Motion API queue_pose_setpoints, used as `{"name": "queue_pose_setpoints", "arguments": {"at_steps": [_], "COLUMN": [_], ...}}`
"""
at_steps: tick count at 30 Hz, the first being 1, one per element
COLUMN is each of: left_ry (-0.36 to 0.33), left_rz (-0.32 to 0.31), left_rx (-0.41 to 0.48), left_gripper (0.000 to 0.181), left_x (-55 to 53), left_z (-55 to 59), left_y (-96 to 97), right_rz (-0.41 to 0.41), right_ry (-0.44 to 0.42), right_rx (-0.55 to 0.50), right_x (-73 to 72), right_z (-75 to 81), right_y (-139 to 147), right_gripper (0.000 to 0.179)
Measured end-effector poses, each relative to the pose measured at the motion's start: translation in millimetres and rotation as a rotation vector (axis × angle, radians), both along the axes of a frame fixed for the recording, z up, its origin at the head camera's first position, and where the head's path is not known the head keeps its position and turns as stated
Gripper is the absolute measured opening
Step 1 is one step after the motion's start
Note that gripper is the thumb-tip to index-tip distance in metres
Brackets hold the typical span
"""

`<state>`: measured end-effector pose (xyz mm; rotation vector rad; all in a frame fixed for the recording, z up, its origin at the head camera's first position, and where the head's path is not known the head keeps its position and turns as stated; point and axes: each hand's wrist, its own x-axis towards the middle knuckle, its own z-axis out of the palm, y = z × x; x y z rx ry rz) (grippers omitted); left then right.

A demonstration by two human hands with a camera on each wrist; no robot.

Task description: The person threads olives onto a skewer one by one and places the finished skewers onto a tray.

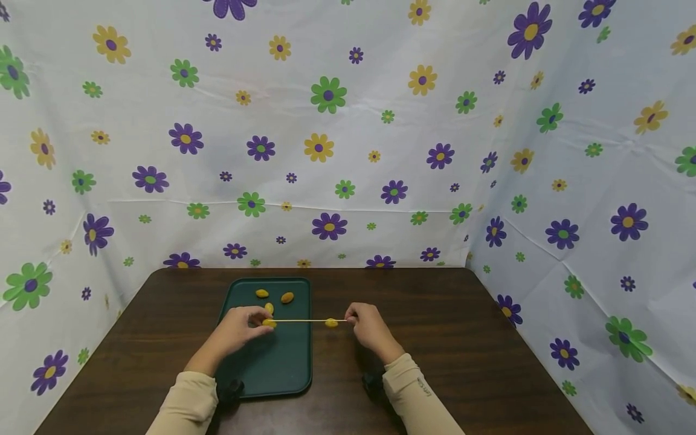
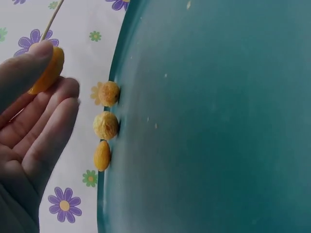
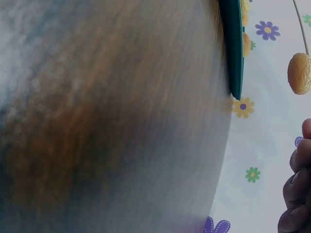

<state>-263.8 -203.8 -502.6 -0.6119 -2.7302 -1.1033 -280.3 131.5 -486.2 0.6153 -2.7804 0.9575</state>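
Flower-printed cloth [image 1: 375,127] hangs behind a dark tabletop [image 1: 435,338]. Raised across the right edge of a green tray [image 1: 283,368], a thin stick [image 1: 304,321] bears one yellow fruit [image 1: 331,323], near the end gripped by the right hand [image 1: 371,327]. At its other end, the left hand [image 1: 237,327] pinches a second fruit [image 1: 269,324]; how deep the stick enters cannot be told. Three loose fruits [image 1: 287,298] lie toward the tray's far edge.
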Motion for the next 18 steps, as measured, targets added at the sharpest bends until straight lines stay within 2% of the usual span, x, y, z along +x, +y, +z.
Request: {"name": "queue_pose_setpoints", "arguments": {"at_steps": [6,18], "left_ry": [0.065,0.137], "left_rz": [0.014,-0.002], "left_rx": [0.011,0.007], "left_gripper": [0.014,0.014], "left_x": [-0.3,1.3], "left_z": [0.4,0.0], "left_y": [3.8,7.7], "right_rz": [-0.029,-0.048], "right_ry": [-0.002,-0.016], "right_rx": [0.06,0.122], "right_x": [1.0,2.8], "right_z": [1.9,3.4], "right_y": [-3.1,-8.6], "right_gripper": [0.019,0.02]}}
